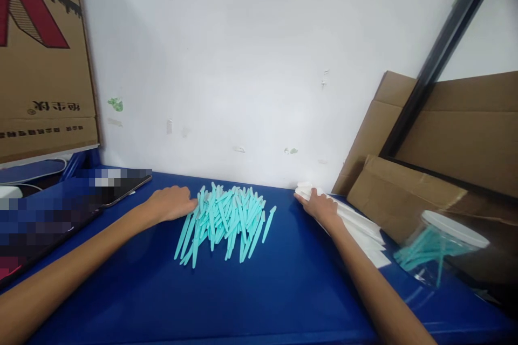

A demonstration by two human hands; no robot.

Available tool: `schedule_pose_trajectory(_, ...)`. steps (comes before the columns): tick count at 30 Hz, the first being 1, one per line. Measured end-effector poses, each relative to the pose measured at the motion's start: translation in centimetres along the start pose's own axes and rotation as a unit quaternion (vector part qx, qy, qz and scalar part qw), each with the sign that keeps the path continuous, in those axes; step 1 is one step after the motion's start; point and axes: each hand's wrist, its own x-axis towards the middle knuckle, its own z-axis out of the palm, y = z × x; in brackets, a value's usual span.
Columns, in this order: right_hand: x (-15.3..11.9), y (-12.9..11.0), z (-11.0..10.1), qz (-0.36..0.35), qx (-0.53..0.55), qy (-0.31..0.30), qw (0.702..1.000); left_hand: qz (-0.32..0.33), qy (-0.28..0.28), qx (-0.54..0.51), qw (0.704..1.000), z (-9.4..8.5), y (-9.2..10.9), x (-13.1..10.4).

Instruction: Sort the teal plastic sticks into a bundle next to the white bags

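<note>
A loose pile of slim turquoise sticks lies on the blue table. My left hand, its fingers curled closed, rests at the pile's left edge; what it holds, if anything, is hidden. On the right, my right hand lies on a stack of white paper or thin bags, its fingers partly spread over the far end. One turquoise stick lies at the pile's right side, angled a little away from the others.
A clear tub with a white lid and turquoise sticks inside stands at the right, by brown cardboard. At the left are a phone, a blurred-out screen and a large printed carton. A white wall rises behind.
</note>
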Motion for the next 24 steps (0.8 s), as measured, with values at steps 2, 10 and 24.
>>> schedule_pose_trajectory(2,0.0,0.0,-0.2,-0.004,-0.003,-0.003,1.000,0.018,-0.062,-0.012,0.998,-0.1,-0.3,-0.1)
schedule_pose_trajectory(10,-0.3,0.0,-1.2,-0.070,-0.037,0.018,0.997,0.038,-0.105,-0.024,0.993,-0.6,0.1,-1.1)
schedule_pose_trajectory(24,-0.4,-0.7,-1.4,-0.106,-0.029,0.033,0.993,0.022,-0.053,0.005,0.998,-0.2,0.3,-1.3)
